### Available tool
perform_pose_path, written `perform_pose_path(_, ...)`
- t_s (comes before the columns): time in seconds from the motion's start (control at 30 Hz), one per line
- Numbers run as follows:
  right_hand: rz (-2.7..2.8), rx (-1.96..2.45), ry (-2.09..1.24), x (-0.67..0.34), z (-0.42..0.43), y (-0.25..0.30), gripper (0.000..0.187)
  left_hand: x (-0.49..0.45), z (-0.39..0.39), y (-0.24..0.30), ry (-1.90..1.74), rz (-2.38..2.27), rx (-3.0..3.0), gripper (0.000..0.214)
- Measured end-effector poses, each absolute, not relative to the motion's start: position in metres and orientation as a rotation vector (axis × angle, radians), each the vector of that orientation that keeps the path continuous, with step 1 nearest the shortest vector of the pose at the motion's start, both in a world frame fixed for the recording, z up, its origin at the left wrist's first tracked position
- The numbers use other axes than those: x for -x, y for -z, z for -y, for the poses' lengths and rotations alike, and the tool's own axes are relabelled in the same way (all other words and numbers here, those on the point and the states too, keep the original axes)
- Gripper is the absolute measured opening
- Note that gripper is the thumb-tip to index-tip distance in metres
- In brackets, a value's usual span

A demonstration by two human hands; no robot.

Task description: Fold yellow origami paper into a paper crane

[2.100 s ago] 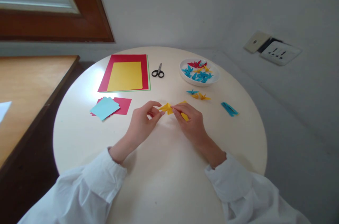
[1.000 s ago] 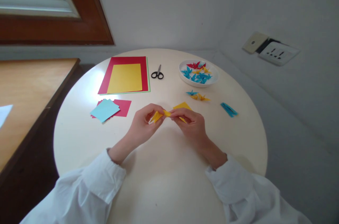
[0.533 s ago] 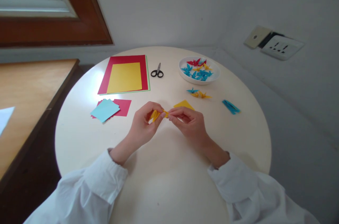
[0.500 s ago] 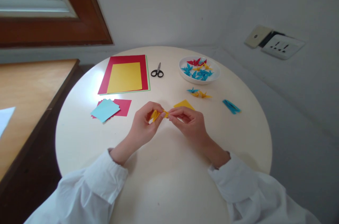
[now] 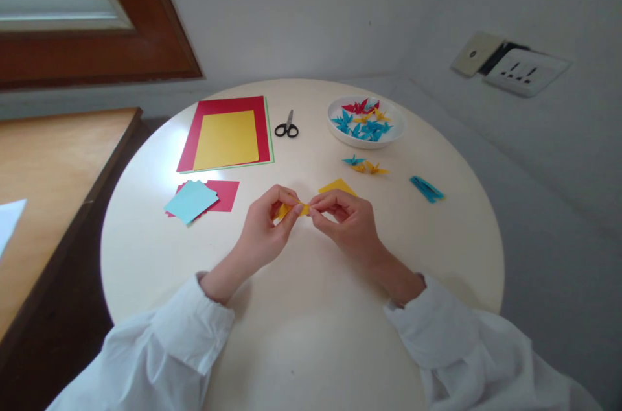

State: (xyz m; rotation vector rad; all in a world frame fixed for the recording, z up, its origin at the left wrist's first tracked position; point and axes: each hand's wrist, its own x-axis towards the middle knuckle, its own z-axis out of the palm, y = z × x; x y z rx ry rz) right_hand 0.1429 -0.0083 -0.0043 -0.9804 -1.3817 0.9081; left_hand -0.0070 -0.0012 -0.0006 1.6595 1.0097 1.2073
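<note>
Between my two hands is a small folded piece of yellow paper (image 5: pixel 304 209), held above the white round table (image 5: pixel 291 307). My left hand (image 5: pixel 268 220) pinches its left part between thumb and fingers, which hide some of the folds. With thumb and forefinger, my right hand (image 5: pixel 347 223) grips the right end. A yellow paper square (image 5: pixel 338 187) lies on the table just behind my right hand, partly covered by it. Past it sit a blue paper crane (image 5: pixel 354 160) and yellow paper cranes (image 5: pixel 373 168).
A white dish (image 5: pixel 335 130) holds several red, blue and yellow cranes. Black-handled scissors (image 5: pixel 286 128) lie beside large red and yellow sheets (image 5: pixel 228 139). Light blue squares (image 5: pixel 191 201) rest on pink ones at left. Folded blue strips (image 5: pixel 426 189) lie at right.
Both hands keep their pinch on the yellow paper, with only slight finger movement. The camera view has shifted a little.
</note>
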Motion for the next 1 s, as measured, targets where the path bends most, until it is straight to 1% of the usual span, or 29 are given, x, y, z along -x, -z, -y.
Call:
perform_pose_path(0.63,1.401,1.085,-0.935,-0.1447,0.0092,-0.0005,0.01,0.0054,0.0004,-0.0007,-1.208,-1.042,-1.562,0.02)
perform_pose_path(1.0,1.399,1.103,-0.969,-0.1446,0.0083,-0.0007,0.009,0.0051,0.0003,-0.0015,-1.195,-1.049,-1.594,0.017)
